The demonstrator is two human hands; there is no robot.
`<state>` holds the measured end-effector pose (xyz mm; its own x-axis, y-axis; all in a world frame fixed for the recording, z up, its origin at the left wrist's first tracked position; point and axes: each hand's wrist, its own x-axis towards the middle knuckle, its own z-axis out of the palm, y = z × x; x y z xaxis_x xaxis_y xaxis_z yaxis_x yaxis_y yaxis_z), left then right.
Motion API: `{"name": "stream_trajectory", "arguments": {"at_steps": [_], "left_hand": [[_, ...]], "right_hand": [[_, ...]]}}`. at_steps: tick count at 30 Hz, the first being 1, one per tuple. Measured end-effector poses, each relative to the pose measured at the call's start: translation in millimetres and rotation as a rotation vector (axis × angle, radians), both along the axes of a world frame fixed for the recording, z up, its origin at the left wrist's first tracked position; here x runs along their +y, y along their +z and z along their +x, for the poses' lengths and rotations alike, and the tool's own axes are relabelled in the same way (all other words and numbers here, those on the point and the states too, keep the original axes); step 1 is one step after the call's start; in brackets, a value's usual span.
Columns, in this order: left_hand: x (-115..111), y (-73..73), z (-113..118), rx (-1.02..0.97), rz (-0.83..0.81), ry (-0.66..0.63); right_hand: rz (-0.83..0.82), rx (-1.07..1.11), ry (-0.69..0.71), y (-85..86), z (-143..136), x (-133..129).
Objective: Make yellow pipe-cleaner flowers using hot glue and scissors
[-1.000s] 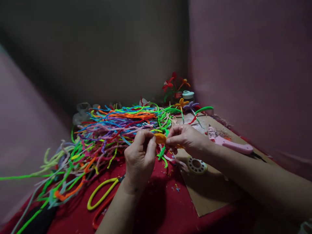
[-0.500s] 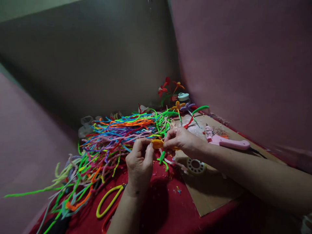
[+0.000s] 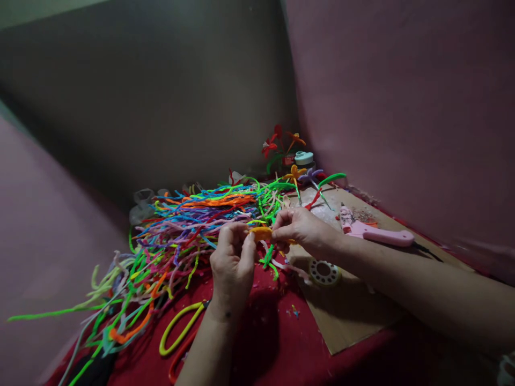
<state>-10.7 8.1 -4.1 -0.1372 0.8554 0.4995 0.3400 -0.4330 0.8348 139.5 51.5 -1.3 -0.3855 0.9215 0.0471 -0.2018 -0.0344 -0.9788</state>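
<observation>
Scissors [image 3: 171, 336]: toward the near edge of the red-covered desk [image 3: 292, 343], one yellow loop and one red loop left of the left forearm; blades out of sight.
Left hand [image 3: 232, 262]: the closer of the two to the near edge, thumb and forefinger pinched on the left end of the orange piece [image 3: 262, 232].
Right hand [image 3: 303, 231]: reaches in from the right side, fingers closed on the piece farther right; a bit of orange shows past them.
Orange piece: held above the desk, its long axis running roughly left to right between the fingertips; neither hand is nearer, as both touch it.
Cardboard [image 3: 333, 324]: along the desk's right edge, bearing a round spool [image 3: 313, 273] just below the right wrist.
Pink glue gun [image 3: 382, 235]: on the cardboard, beyond the right forearm.
Fuzzy stems [image 3: 201, 217]: heaped toward the left and far edges.
Orange flower [image 3: 294, 173], purple flower [image 3: 310, 176]: near the far right corner.
Lidded jar [image 3: 304, 158]: farther back, beside red flowers [image 3: 269, 147].
</observation>
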Motion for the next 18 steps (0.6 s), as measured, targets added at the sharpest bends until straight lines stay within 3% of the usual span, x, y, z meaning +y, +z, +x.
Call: {"name": "stream_trajectory", "arguments": {"at_steps": [3, 7, 10, 13, 18], "left_hand": [[3.9, 0.4, -1.4, -0.047, -0.032, -0.079], [10.1, 0.3, -2.7, -0.097, -0.082, -0.019], [11.3, 1.3, -2.5, -0.163, -0.131, -0.034], [8.4, 3.9, -0.8, -0.223, -0.14, -0.064], [1.9, 9.9, 1.1, -0.266, -0.078, -0.03]], "right_hand": [[0.183, -0.074, -0.141, 3.6, 1.7, -2.6], [0.607, -0.205, -0.364, 3.5, 4.6, -6.8], [0.825, -0.209, -0.406, 1.2, 5.3, -10.3], [0.936, -0.183, -0.396, -0.5, 5.2, -12.5], [0.932, -0.173, -0.398, -0.8, 4.8, -12.7]]}}
